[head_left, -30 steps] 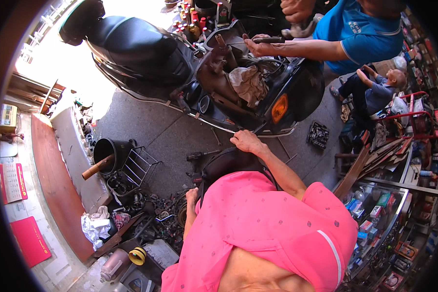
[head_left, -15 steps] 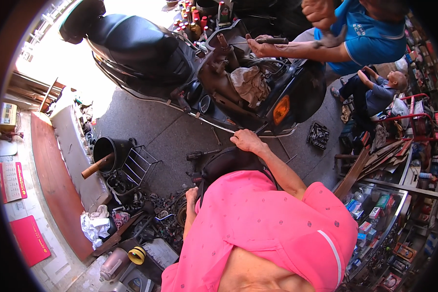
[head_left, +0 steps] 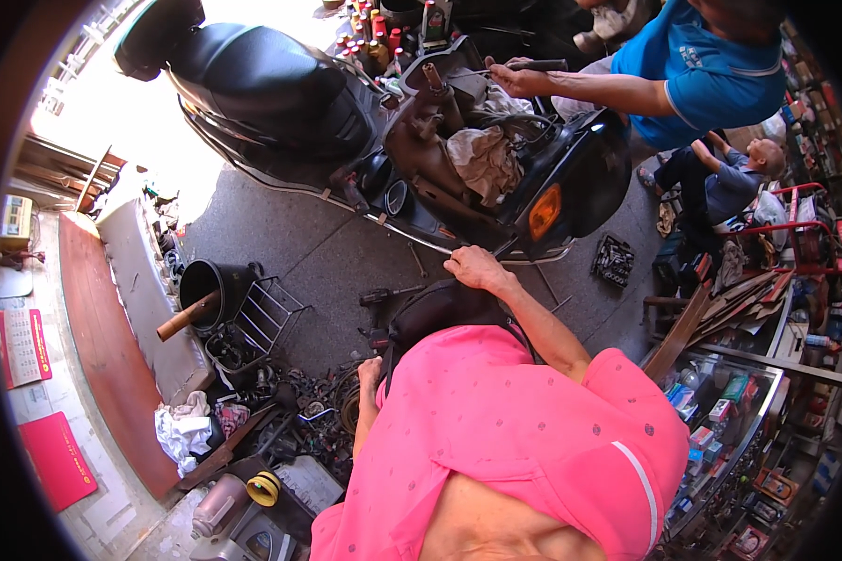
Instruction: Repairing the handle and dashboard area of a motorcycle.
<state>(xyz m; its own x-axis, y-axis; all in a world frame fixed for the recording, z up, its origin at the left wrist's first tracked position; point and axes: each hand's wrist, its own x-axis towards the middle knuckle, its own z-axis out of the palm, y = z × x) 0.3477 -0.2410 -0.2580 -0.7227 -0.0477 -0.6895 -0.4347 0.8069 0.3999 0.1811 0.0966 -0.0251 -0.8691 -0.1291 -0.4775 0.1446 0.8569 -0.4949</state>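
My right hand (head_left: 477, 269) is closed around the chrome rail (head_left: 421, 240) along the near side of a black scooter (head_left: 346, 140). The scooter's front is stripped, with a bare steering stem (head_left: 430, 79), wires and a crumpled rag (head_left: 485, 164) showing. Low by my left side, my left hand (head_left: 370, 372) hangs with curled fingers above a pile of metal parts (head_left: 327, 402); what it may hold is hidden. Across the scooter, a co-worker in a blue shirt (head_left: 692, 70) points a black-handled screwdriver (head_left: 538, 65) at the stem.
A seated person (head_left: 730, 178) is at the right, near a black tool case (head_left: 614, 260). Left of me stand a black bucket (head_left: 210, 290) and a wire rack (head_left: 271, 313). A glass display case (head_left: 730, 411) is at the lower right, bottles (head_left: 374, 47) beyond the scooter.
The co-worker's raised hand and hammer have gone from above the forearm, mostly out of view. The screwdriver and the hand on it have shifted slightly up and right. My hands stay put.
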